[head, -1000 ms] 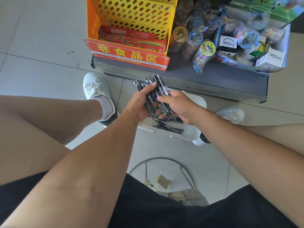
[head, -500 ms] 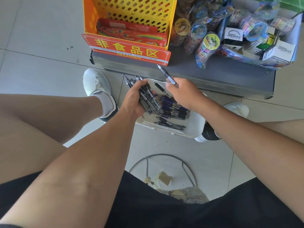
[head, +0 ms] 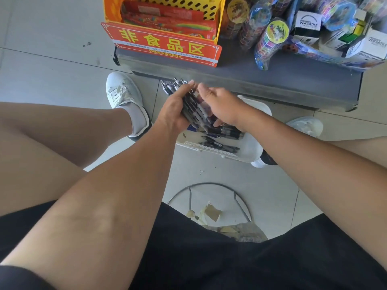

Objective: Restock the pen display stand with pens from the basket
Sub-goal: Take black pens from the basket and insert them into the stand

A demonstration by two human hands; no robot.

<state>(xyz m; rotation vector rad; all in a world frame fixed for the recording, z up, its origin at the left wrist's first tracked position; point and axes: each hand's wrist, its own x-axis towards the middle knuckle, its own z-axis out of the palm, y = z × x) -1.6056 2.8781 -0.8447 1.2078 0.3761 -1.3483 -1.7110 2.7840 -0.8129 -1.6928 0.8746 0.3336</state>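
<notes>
My left hand [head: 172, 110] grips a thick bundle of dark pens [head: 188, 101], their tips fanned up and to the left. My right hand [head: 219, 105] presses against the bundle's right side, its fingers spread over the pens. Whether it holds a pen of its own is hidden. Below both hands a white basket [head: 250, 147] sits on the floor with several more dark pens [head: 219, 141] lying in it. No pen display stand can be made out.
A grey low shelf [head: 240, 80] runs across the top, holding a yellow perforated bin with a red sign [head: 163, 45] and packed toys and boxes [head: 303, 28]. My white shoes [head: 123, 93] flank the basket. A wire ring with paper scraps [head: 209, 206] lies on the tiled floor.
Half a second ago my right hand held a single pen up, apart from the bundle. It has since come back against the bundle in my left hand.
</notes>
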